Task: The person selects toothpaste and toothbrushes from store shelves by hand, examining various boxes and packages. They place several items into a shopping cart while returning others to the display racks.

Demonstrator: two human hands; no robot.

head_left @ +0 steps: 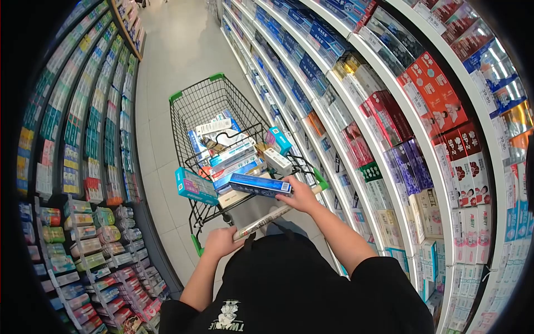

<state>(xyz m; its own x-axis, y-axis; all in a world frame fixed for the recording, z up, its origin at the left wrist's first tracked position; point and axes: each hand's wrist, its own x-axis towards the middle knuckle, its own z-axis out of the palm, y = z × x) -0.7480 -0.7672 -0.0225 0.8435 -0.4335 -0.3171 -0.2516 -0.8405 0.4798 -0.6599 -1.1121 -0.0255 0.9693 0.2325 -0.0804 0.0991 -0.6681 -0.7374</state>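
My left hand (221,241) is wrapped round the left end of the shopping cart's handle (262,221). With my right hand (300,196) I grip the end of a long blue toothpaste box (259,184), held tilted over the near part of the cart. Below and beyond it, the wire shopping cart (214,92) with green corners holds several boxes heaped together, among them a white and blue box (233,156). A teal box (196,186) sits at the cart's left side, and another teal box (278,141) at its right side.
Tall shelves (356,42) packed with boxed goods and price tags run close along the right. On the left stands another shelf unit (92,111), with hanging packs (83,234) low down. A tiled aisle floor (172,39) stretches ahead between them.
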